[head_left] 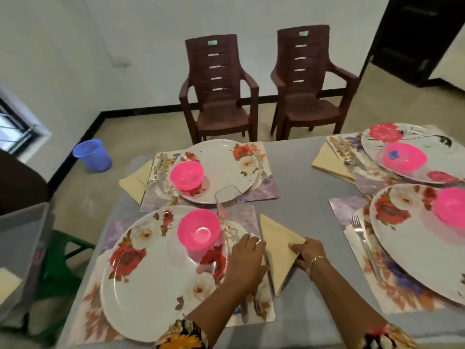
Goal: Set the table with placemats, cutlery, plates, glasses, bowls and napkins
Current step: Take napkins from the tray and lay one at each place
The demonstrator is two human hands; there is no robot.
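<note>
1. The table (302, 187) is covered by a grey cloth and is laid with four place settings, each on a floral placemat.
2. The near-left placemat (249, 217) carries a large floral plate (151, 298). A pink bowl (198, 233) is seated on the far part of that plate.
3. A clear glass (227, 197) is stood upright at the far right corner of the near-left placemat, just beyond the pink bowl.
4. The cream napkin (279, 250), folded to a triangle, is laid flat on the grey cloth. It is located just beside the right edge of the near-left placemat.
5. The right hand (308, 255) is placed at the right corner of the cream napkin. That corner is pinched, with the thumb on top and the fingers curled at the edge.
6. The left hand (247, 260) is laid over the right edge of the near-left placemat, with its fingers bent downward where placemat and cream napkin meet. Whether anything is gripped there cannot be told.
7. Cutlery (245, 311) is seen on the right strip of the same placemat, partly covered by the left wrist. The pieces are too blurred to be told apart.
8. The far-left setting is made up of a second plate (226, 167), a second pink bowl (186, 175) and a second napkin (136, 180) at its left edge.
9. At the near-right setting, a fork (364, 245) is laid on the placemat beside the plate.
10. Two brown chairs (219, 89) are positioned beyond the table, and a blue bucket (92, 155) is stood on the floor.
</note>
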